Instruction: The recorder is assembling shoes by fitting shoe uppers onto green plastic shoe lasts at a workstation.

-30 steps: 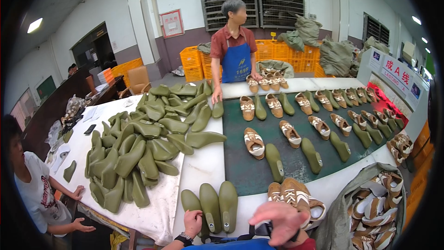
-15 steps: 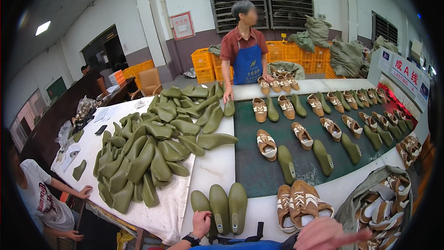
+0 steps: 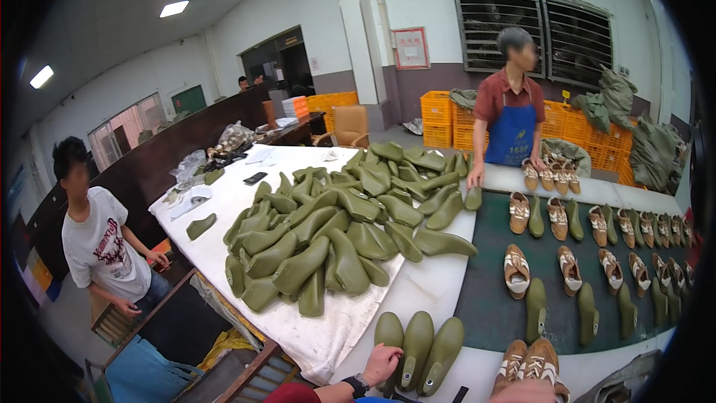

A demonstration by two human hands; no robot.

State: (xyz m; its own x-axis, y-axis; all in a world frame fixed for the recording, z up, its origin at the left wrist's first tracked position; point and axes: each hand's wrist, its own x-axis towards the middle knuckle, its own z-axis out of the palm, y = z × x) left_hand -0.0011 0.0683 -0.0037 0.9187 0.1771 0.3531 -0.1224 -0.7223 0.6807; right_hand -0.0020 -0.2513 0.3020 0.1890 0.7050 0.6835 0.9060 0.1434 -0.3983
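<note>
Three olive-green shoe lasts [image 3: 419,343] stand side by side at the near table edge. My left hand [image 3: 381,363], a watch on its wrist, curls around the heel end of the leftmost last. Only a sliver of my right hand [image 3: 526,393] shows at the lower edge, just below a pair of brown and white shoes [image 3: 531,362]; its fingers are hidden.
A big pile of green lasts [image 3: 335,231] lies on a white cloth [image 3: 224,201]. Rows of shoes and lasts cover a dark green mat [image 3: 488,291]. A person in a blue apron [image 3: 512,123] stands across the table, another in a white shirt [image 3: 97,242] at left. Orange crates [image 3: 438,108] line the wall.
My right hand has dropped from above the brown and white shoes to the lower edge. The view has swung left. My left hand stays on the last.
</note>
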